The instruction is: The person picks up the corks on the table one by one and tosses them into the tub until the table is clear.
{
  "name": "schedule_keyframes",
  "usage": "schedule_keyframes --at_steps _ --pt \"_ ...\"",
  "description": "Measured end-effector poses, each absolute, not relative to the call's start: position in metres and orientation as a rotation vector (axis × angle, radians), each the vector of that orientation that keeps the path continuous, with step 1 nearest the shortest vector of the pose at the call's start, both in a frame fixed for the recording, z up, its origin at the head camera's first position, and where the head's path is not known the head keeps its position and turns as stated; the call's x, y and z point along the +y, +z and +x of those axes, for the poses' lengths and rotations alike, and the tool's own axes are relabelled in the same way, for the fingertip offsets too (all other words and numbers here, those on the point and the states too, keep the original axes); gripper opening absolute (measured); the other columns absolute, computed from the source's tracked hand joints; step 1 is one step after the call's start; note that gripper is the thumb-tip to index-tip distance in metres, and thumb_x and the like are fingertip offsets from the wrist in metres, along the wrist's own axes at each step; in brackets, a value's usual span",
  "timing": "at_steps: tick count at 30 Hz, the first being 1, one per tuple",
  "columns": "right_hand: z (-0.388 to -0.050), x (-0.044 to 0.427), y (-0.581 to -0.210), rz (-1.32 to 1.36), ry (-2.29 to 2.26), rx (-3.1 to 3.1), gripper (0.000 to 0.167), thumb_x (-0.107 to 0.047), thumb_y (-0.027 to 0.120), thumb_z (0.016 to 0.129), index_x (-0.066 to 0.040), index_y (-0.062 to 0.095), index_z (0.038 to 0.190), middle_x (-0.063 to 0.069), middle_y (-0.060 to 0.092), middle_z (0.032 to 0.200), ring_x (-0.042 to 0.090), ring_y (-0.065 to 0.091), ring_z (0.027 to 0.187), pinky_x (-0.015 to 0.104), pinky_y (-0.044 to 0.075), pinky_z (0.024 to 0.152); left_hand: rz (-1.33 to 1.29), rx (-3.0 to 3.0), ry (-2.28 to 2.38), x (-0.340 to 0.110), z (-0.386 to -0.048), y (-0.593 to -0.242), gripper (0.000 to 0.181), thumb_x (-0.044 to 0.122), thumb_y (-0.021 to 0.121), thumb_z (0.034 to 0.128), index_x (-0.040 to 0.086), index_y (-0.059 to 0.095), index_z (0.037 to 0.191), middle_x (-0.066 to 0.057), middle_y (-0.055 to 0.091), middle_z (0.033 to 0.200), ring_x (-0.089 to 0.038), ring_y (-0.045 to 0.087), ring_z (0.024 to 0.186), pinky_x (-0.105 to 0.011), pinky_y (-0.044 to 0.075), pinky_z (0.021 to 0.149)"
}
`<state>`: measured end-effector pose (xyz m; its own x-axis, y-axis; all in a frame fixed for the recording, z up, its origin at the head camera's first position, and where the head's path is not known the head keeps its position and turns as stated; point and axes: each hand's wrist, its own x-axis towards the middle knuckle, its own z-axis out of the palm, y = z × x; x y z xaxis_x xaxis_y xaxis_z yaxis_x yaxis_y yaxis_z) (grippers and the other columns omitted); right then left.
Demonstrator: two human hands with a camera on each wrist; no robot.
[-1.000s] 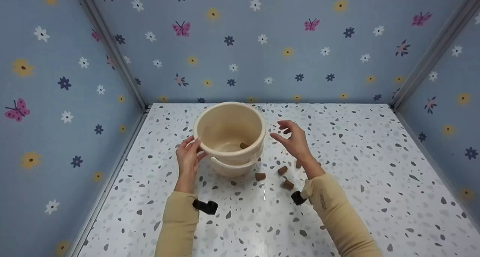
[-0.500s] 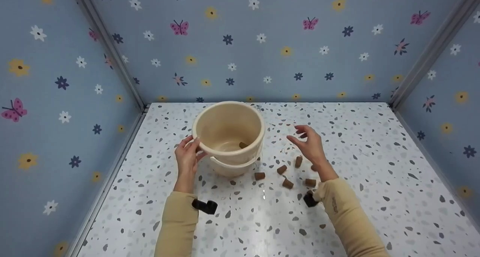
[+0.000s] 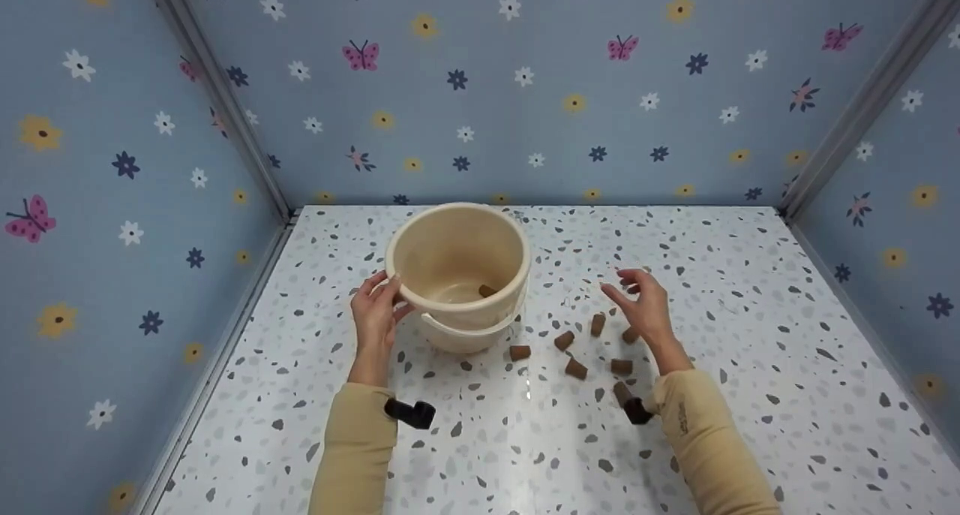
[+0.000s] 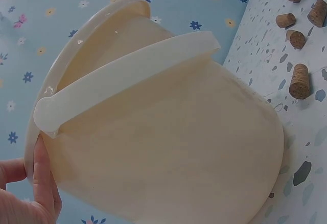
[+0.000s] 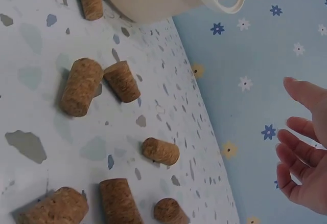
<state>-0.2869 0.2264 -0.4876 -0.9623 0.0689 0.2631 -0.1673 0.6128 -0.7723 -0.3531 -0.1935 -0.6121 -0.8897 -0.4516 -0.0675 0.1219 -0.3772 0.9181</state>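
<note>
A cream plastic bucket (image 3: 465, 316) stands upright on the speckled table, its white handle (image 4: 127, 73) hanging down on the near side. My left hand (image 3: 373, 312) pinches the bucket's rim at the left, thumb on one side and fingers on the other in the left wrist view. Inside the bucket lies one cork (image 3: 487, 290). Over the table to the right, my right hand (image 3: 643, 305) hovers with loosely bent fingers and holds nothing. Several brown corks lie scattered below and beside it, among them one cork (image 3: 598, 324) and another cork (image 5: 82, 87).
A speckled white tabletop (image 3: 750, 335) carries everything. Blue flowered panels (image 3: 517, 140) rise at the back and on both sides, joined by grey corner posts (image 3: 225, 94). One cork (image 3: 520, 353) sits close to the bucket's right foot.
My right hand has moved away from the bucket, rightward and slightly nearer, uncovering more corks beneath the forearm. The left hand and the bucket have stayed in place.
</note>
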Motion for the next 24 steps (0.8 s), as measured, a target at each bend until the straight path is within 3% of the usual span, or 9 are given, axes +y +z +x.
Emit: schedule_keyframes --at_steps 14,24 --pt "-0.282 0.251 -0.531 -0.013 1.238 -2.527 0.049 -0.031 0.066 0.079 0.004 0.054 0.11 0.019 0.053 0.101 0.031 0.047 0.091 0.046 0.041 0.074 0.471 -1.498 -2.313 -0.193 -0.352 -0.609 0.06 0.042 0.077 0.062 0.013 0.057 0.111 -0.015 0.06 0.102 -0.031 0.061 0.082 -0.042 0.053 0.063" --pt "-0.276 0.264 -0.552 -0.094 1.335 -2.586 0.049 -0.024 0.071 0.076 0.004 0.053 0.112 0.022 0.052 0.105 0.034 0.047 0.094 0.042 0.039 0.079 0.466 -1.478 -2.309 -0.193 -0.353 -0.609 0.059 0.038 0.078 0.0623 0.012 0.056 0.111 -0.016 0.06 0.101 -0.032 0.062 0.081 -0.044 0.053 0.06"
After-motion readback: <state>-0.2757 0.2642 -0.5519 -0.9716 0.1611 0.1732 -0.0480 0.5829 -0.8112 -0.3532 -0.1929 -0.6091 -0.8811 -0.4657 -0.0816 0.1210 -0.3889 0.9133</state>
